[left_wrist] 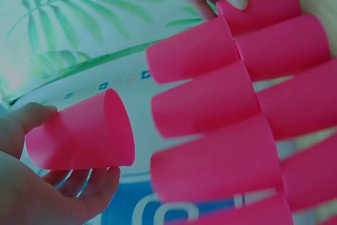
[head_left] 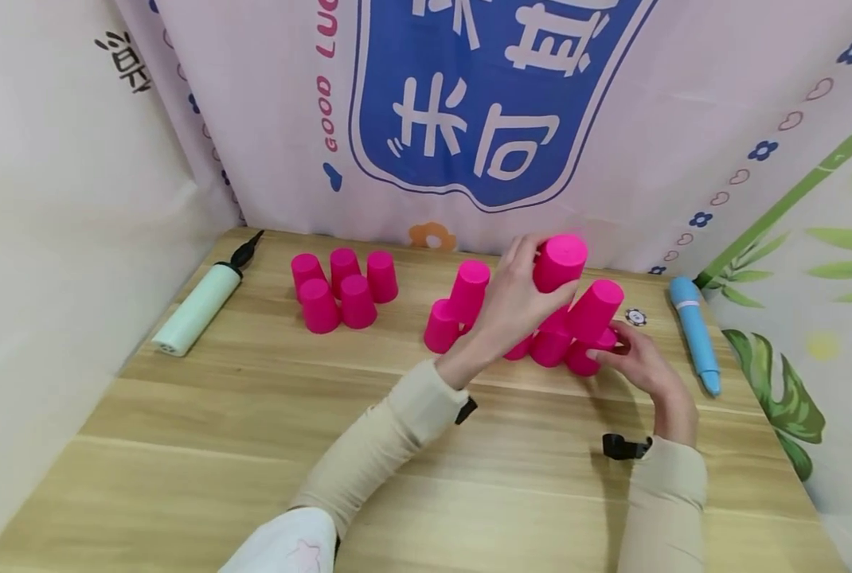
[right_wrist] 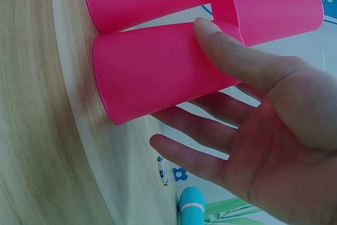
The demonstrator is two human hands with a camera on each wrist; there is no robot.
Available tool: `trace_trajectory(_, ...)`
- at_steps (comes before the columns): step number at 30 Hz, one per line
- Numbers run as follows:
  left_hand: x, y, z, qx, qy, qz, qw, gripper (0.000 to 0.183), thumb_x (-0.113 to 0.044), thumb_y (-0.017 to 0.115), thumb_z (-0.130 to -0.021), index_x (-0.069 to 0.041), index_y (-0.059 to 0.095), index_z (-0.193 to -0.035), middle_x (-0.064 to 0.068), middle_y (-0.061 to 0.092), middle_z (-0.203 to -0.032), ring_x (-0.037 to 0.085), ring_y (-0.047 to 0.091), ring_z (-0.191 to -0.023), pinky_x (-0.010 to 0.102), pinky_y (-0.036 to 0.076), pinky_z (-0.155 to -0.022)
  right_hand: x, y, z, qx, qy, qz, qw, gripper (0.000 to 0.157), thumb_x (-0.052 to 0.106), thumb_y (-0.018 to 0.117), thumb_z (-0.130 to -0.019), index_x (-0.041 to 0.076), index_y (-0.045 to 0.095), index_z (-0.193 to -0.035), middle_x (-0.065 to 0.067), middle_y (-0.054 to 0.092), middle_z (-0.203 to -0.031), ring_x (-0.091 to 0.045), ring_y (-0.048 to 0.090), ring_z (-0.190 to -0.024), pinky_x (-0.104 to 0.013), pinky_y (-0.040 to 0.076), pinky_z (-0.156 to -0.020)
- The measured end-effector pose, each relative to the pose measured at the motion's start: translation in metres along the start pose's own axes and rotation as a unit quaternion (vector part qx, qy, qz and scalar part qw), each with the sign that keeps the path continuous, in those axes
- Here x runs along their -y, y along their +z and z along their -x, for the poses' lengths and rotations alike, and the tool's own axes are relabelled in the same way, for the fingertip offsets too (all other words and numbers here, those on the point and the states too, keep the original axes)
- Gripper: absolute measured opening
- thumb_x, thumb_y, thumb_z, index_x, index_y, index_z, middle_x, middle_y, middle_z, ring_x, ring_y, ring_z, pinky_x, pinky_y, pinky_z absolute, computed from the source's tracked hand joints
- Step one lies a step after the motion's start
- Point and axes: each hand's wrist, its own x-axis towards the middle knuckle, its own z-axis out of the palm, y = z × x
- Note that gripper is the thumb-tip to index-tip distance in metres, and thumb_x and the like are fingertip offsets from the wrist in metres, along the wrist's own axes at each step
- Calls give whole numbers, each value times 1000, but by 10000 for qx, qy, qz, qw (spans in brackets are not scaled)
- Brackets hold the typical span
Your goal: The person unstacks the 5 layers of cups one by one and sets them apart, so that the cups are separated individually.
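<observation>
My left hand (head_left: pixel 515 302) grips an upside-down pink cup (head_left: pixel 560 256) between thumb and fingers. In the left wrist view this cup (left_wrist: pixel 79 133) is held apart from the stacked cups. Below it, pink cups stand upside down in two tiers, an upper cup (head_left: pixel 598 306) straddling the ones beneath. My left hand and forearm hide the middle of the stack in the head view. At the right end, my right hand (head_left: pixel 641 360) holds a bottom-row cup (right_wrist: pixel 158 72), thumb on its near side and fingers behind it.
A group of several upside-down pink cups (head_left: pixel 357 302) stands left of the stack. At the far left lies a mint-green pump (head_left: pixel 200 310) with a black nozzle. Right of the stack are a small round chip (head_left: pixel 636 317) and a light blue stick-shaped thing (head_left: pixel 694 334). A printed cloth (head_left: pixel 275 159) hangs behind.
</observation>
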Motion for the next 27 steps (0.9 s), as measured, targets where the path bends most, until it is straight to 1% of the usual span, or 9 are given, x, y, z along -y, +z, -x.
trace_trajectory(2, 4, -15, 13, -161, 188, -1, 9997, 58, -24, 75, -83, -8, 46, -130, 3, 52, -120, 13, 50, -109, 19, 47, -85, 0, -1, 1, -19, -31, 31, 10000, 66, 28, 67, -91, -2, 38, -142, -25, 51, -129, -39, 52, -111, -34, 49, -87)
trace_trajectory(5, 14, -38, 33, -365, 272, 36, 9990, 55, -19, 76, -82, -5, 47, -127, 6, 53, -118, 16, 53, -106, 21, 49, -85, -1, -1, 3, -27, 13, 119, 9999, 67, 31, 67, -91, -3, 38, -142, -25, 51, -128, -38, 52, -110, -30, 48, -85)
trace_trajectory(7, 22, -56, 46, -508, 213, 2, 9985, 55, -15, 77, -80, -3, 48, -126, 8, 54, -116, 18, 54, -104, 25, 51, -83, -1, -1, 4, -17, 40, 156, 9999, 68, 32, 67, -91, -3, 38, -142, -25, 51, -128, -39, 51, -110, -30, 47, -85)
trace_trajectory(10, 36, -86, 62, -671, 11, -338, 9972, 57, -14, 77, -79, -1, 47, -126, 11, 54, -116, 21, 55, -102, 31, 54, -82, 0, -1, 3, 12, 123, 153, 9998, 71, 34, 67, -91, -2, 36, -144, -25, 50, -130, -39, 50, -111, -34, 47, -87)
trace_trajectory(13, 57, -116, 76, -908, -322, -856, 9917, 59, -14, 77, -77, 1, 47, -126, 14, 54, -117, 26, 56, -103, 37, 53, -84, 1, 0, 1, 34, 83, 118, 9999, 72, 33, 67, -91, -3, 35, -144, -25, 49, -130, -40, 50, -112, -31, 47, -86)
trace_trajectory(16, 81, -141, 91, -1049, -787, -1155, 9846, 59, -11, 76, -77, 3, 46, -125, 19, 54, -117, 31, 55, -105, 44, 50, -89, 2, -1, 1, 21, -8, 132, 9999, 70, 31, 67, -91, -4, 36, -143, -26, 50, -129, -39, 51, -110, -20, 46, -81)
trace_trajectory(22, 120, -188, 113, -699, -1882, -1426, 9692, 64, -12, 72, -81, 7, 39, -132, 25, 50, -125, 38, 51, -112, 51, 44, -95, 0, -2, 1, -35, -91, 71, 9999, 68, 29, 67, -91, -6, 36, -142, -26, 51, -127, -40, 52, -109, -14, 45, -78)
trace_trajectory(24, 130, -202, 118, -626, -2123, -1547, 9628, 63, -12, 70, -83, 8, 37, -133, 27, 50, -124, 40, 51, -111, 52, 45, -93, -1, -1, 1, -44, -133, 24, 9999, 68, 27, 67, -91, -6, 37, -141, -27, 51, -127, -41, 52, -109, -13, 45, -78)
trace_trajectory(27, 144, -221, 122, -680, -2288, -1769, 9548, 61, -11, 69, -84, 10, 38, -132, 29, 51, -123, 42, 51, -110, 53, 44, -93, -1, -1, 1, -33, -139, -2, 9999, 68, 28, 67, -91, -6, 37, -142, -27, 51, -127, -41, 52, -109, -13, 45, -77)
